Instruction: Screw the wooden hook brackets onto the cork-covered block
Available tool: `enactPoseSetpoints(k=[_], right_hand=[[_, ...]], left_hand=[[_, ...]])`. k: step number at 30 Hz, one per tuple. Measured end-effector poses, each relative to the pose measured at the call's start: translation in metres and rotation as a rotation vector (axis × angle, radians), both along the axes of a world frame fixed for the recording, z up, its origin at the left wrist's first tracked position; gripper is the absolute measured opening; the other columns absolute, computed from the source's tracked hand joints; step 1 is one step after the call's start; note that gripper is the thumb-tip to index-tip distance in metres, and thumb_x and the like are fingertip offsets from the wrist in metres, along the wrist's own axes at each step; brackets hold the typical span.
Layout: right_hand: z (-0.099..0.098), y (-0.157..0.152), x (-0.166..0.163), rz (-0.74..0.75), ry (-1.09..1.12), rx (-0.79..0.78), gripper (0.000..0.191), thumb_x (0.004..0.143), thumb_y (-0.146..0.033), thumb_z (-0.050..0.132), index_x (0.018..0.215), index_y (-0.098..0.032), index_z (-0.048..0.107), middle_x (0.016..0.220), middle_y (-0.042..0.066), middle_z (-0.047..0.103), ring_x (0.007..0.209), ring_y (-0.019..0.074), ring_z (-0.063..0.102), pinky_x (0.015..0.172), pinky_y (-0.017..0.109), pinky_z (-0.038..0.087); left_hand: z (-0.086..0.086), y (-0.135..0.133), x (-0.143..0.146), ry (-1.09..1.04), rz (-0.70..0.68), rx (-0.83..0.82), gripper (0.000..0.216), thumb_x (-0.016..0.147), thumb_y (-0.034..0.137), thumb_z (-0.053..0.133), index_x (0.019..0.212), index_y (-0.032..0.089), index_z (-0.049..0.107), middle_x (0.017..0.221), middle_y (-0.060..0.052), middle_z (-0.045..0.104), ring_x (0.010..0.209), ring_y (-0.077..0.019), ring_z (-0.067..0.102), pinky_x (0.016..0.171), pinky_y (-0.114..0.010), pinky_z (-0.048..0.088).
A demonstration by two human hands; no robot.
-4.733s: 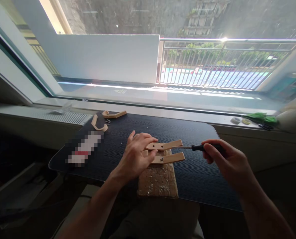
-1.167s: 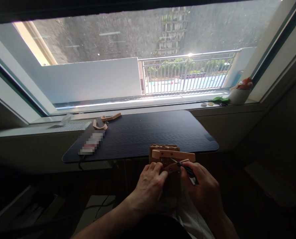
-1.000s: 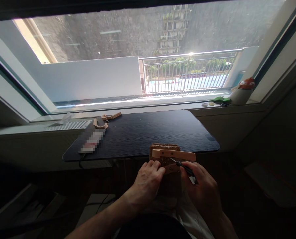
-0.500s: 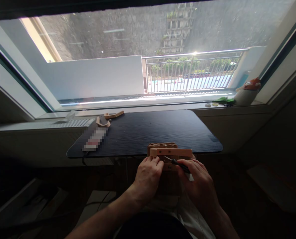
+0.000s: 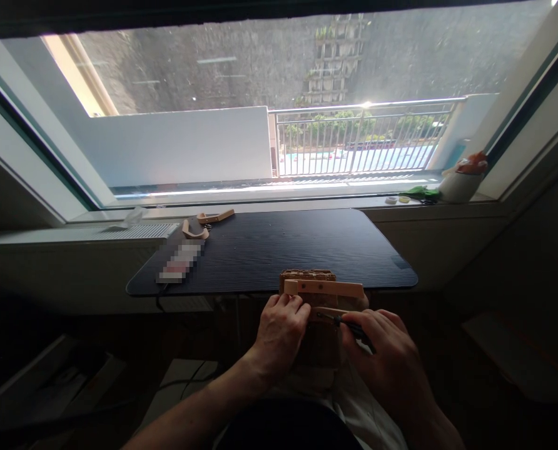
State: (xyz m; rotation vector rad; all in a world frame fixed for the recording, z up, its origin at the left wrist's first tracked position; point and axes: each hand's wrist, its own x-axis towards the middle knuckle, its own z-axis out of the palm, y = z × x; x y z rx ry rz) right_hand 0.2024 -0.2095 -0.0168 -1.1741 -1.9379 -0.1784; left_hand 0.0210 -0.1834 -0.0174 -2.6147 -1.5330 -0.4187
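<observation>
- Lower wooden hook: lay crosswise on a brown block, between the two hands, on the person's side of the upper wooden hook.
- Upper wooden hook: also crosswise on the block; two dark holes visible toward its left end.
- Screwdriver: slanted up and leftward, tip at the lower wooden hook.
- Right hand: fingers closed round the screwdriver's dark handle.
- Left hand: fingers bent at the left end of the lower wooden hook; undersides hidden, so could not tell how tightly they were closed or on what.
- Block: far end at the near edge of the dark table.
- Far left of table: two spare hooks, small metal pieces beside them, and a pixelated item nearer the person.
- Windowsill, right: white pot beside a green bundle.
</observation>
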Motion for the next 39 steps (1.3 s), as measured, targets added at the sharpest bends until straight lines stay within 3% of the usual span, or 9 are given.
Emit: enactPoseSetpoints(k=[7,14,22,30,39], right_hand=[[0.004,-0.006,-0.003,0.032,-0.019,-0.026,0.009,0.079,-0.020,0.053,0.088,-0.020,0.055,0.075,0.001,0.061,0.071,0.0150,0.055,0.076,0.033,0.039],[0.002,-0.008,-0.006,0.027,-0.021,-0.033,0.010,0.080,-0.020,0.052,0.089,-0.020,0.055,0.078,0.002,0.062,0.073,0.0159,0.056,0.075,0.033,0.039],[0.006,-0.005,-0.002,0.017,-0.068,-0.035,0.010,0.081,-0.023,0.051,0.087,-0.019,0.057,0.073,0.002,0.061,0.069,0.0151,0.056,0.073,0.032,0.039],[0.018,-0.017,0.007,0.041,-0.100,-0.014,0.010,0.081,-0.024,0.051,0.087,-0.021,0.058,0.072,0.001,0.062,0.066,0.0142,0.055,0.075,0.032,0.038],[0.016,-0.016,0.003,0.045,-0.080,-0.005,0.010,0.081,-0.023,0.050,0.084,-0.020,0.059,0.073,0.000,0.062,0.067,0.0142,0.057,0.073,0.032,0.039]], left_hand=[[0.003,0.000,0.006,0.103,0.036,0.001,0.019,0.084,0.011,0.040,0.091,0.016,0.057,0.093,-0.007,0.059,0.089,-0.0204,0.052,0.084,-0.036,0.040],[0.000,-0.009,0.022,0.032,0.019,0.024,0.024,0.086,0.012,0.038,0.103,0.015,0.054,0.107,-0.009,0.057,0.103,-0.0208,0.049,0.092,-0.037,0.036],[-0.003,0.001,0.025,-0.020,0.039,-0.008,0.018,0.086,0.019,0.041,0.080,0.019,0.058,0.087,-0.004,0.059,0.087,-0.0189,0.051,0.082,-0.038,0.036],[-0.005,-0.002,0.023,-0.040,0.035,0.033,0.018,0.086,0.021,0.042,0.079,0.020,0.059,0.086,-0.003,0.058,0.086,-0.0184,0.050,0.082,-0.036,0.035],[-0.005,-0.004,0.024,-0.045,0.042,0.035,0.019,0.085,0.020,0.042,0.079,0.019,0.061,0.088,-0.004,0.058,0.087,-0.0184,0.051,0.083,-0.036,0.035]])
